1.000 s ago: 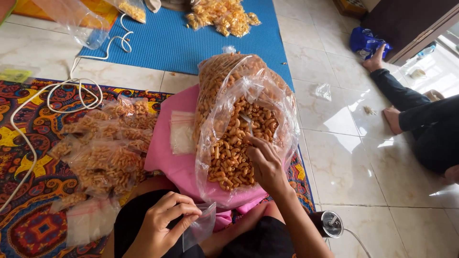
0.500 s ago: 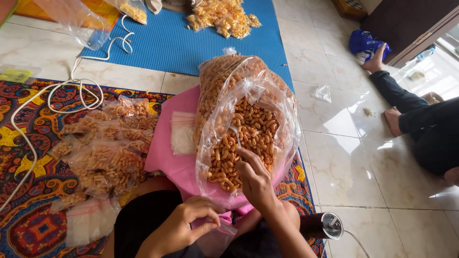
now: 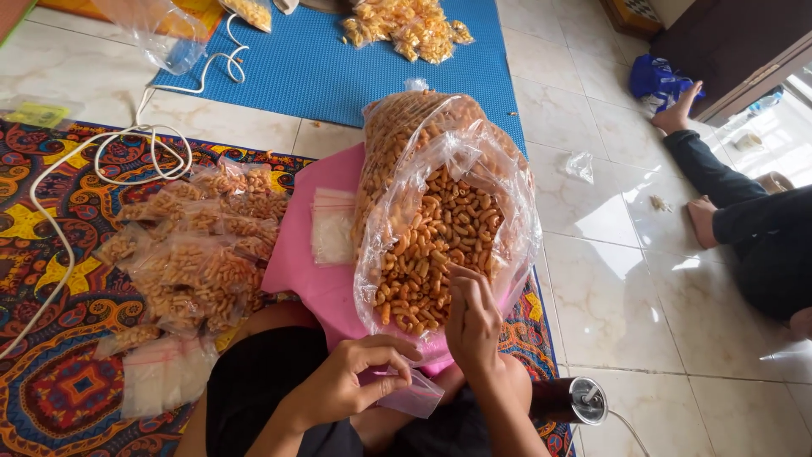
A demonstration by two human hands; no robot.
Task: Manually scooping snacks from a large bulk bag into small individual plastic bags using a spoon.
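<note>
Currently my right hand (image 3: 472,317) sits at the mouth of the large clear plastic bag (image 3: 440,211) of orange-brown curled snacks (image 3: 431,254), fingers drawn together in a pinch on a few pieces at the near edge of the heap. How many pieces are in the pinch, I cannot tell. The bag lies on its side on a pink cloth (image 3: 309,254) across my lap, its open mouth towards me.

My left hand (image 3: 355,381) is closed on a small clear zip bag (image 3: 410,395), thumb and fingers gripping its upper edge; the little bag hangs just below and beside the right wrist, apart from the big bag's rim.

On the pink cloth, left of the big bag, lies a flat stack of empty small bags (image 3: 331,227). Further left, on the patterned rug (image 3: 51,254), a pile of filled small snack packets (image 3: 190,245) rests, with more empty bags (image 3: 165,377) just below it. A white cord (image 3: 127,152) loops across rug and tile floor (image 3: 609,279). Beyond, a blue mat (image 3: 338,68) carries another heap of packets (image 3: 406,30). A dark cylindrical tool (image 3: 567,402) with a metal end lies by my right knee. Another person's legs (image 3: 744,220) reach in from the right, well apart from my hands.
</note>
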